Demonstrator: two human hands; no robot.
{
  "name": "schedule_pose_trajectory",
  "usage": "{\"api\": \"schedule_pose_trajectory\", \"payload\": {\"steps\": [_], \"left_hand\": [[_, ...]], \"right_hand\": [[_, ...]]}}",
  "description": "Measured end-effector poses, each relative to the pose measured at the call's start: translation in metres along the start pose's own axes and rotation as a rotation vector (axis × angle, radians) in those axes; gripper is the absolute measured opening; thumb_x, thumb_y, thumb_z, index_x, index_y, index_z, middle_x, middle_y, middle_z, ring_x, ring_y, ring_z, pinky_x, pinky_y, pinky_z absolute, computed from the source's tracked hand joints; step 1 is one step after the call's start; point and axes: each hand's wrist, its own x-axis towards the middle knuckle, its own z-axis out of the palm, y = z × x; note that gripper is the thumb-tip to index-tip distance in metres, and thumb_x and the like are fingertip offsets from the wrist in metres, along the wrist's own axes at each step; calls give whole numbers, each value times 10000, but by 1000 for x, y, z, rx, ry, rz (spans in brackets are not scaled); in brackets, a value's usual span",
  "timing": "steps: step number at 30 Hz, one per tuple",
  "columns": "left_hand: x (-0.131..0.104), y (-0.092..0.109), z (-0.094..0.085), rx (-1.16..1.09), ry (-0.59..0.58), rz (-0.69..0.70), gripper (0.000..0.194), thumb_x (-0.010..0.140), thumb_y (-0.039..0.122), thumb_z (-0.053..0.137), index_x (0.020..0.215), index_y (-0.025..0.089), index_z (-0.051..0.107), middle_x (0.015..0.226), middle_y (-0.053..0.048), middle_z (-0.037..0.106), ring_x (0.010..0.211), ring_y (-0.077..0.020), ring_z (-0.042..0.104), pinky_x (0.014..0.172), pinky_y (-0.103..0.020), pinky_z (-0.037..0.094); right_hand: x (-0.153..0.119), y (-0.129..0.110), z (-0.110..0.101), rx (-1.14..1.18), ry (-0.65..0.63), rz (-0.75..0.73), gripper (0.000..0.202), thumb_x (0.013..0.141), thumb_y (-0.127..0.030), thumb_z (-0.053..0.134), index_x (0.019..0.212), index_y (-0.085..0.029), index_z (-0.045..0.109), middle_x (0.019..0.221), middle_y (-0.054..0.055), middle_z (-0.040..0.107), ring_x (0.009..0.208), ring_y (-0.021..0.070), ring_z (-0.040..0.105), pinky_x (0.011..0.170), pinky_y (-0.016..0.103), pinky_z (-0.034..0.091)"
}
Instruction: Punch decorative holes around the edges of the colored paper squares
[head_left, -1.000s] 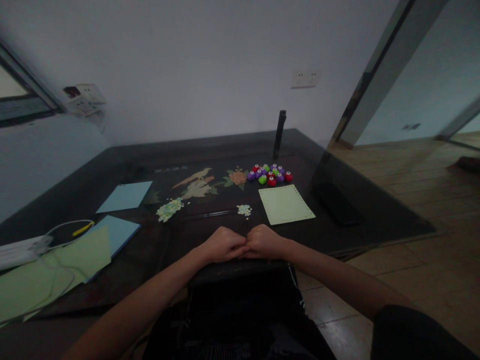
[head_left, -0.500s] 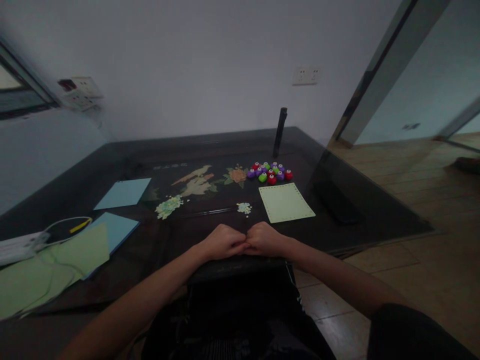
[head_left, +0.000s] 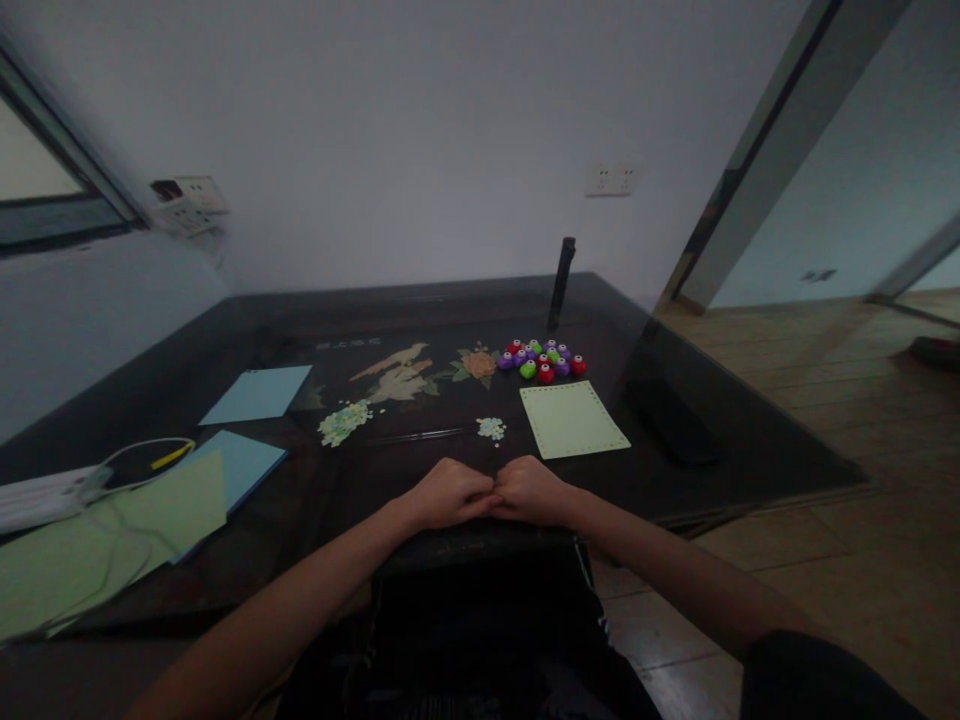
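My left hand point(head_left: 452, 494) and my right hand point(head_left: 534, 490) rest together at the table's front edge. Both are curled into fists whose fingers meet in the middle, and no object shows in either. Just beyond them lies a small pile of pale flower-like pieces point(head_left: 491, 429). A pale green sheet with a dotted border point(head_left: 574, 420) is ahead of my right hand. Behind that sheet sits a cluster of red, green and purple beads with eye-like dots point(head_left: 545, 372). A larger heap of pale pieces point(head_left: 343, 422) is ahead and to the left.
The dark table point(head_left: 420, 465) bears a bird-and-flower picture. Blue sheets point(head_left: 259, 394), a yellow-green sheet point(head_left: 150, 515) and a white power strip with a cable point(head_left: 45, 498) lie left. A black rod point(head_left: 561, 283) stands at the back; a dark flat object point(head_left: 671, 420) lies right.
The camera has tilted up slightly, so the whole scene sits a little lower in view. My hands stay together in the same place on the table edge.
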Motion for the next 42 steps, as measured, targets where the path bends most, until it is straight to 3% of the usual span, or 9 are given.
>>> {"api": "schedule_pose_trajectory", "payload": {"steps": [22,31,35,39,42], "left_hand": [[0,-1,1,4,-7,-30,381,925,379,356,631,173,485,565,12,535,526,-98,483,531,-237,266],[-2,-1,-4,-209,16,-59,400,926,365,313,598,172,438,553,22,446,523,-93,406,542,-233,285],[1,-1,-7,-484,161,-179,423,919,402,302,597,166,444,566,19,430,549,-101,398,574,-239,323],[24,2,-9,-951,502,-325,387,889,411,367,641,155,515,647,-21,517,653,-134,488,677,-269,401],[55,6,-7,-1342,725,-403,248,857,361,418,823,163,564,894,-71,622,886,-180,575,843,-318,425]], "right_hand": [[1,-4,-10,-11,-51,46,303,879,-329,510,699,-151,676,646,57,659,578,138,569,537,254,289],[1,-3,-6,-22,17,18,369,909,-357,455,701,-147,677,631,58,663,579,134,582,544,239,297],[2,-4,-5,-34,1,-21,391,912,-388,445,692,-158,672,637,49,673,566,124,580,534,244,291],[1,-5,-4,-39,4,-49,399,912,-387,443,654,-169,655,596,32,662,546,121,576,522,251,281],[0,-6,-3,-42,12,-72,399,908,-396,444,657,-173,658,587,31,661,530,121,571,516,256,283]]}}
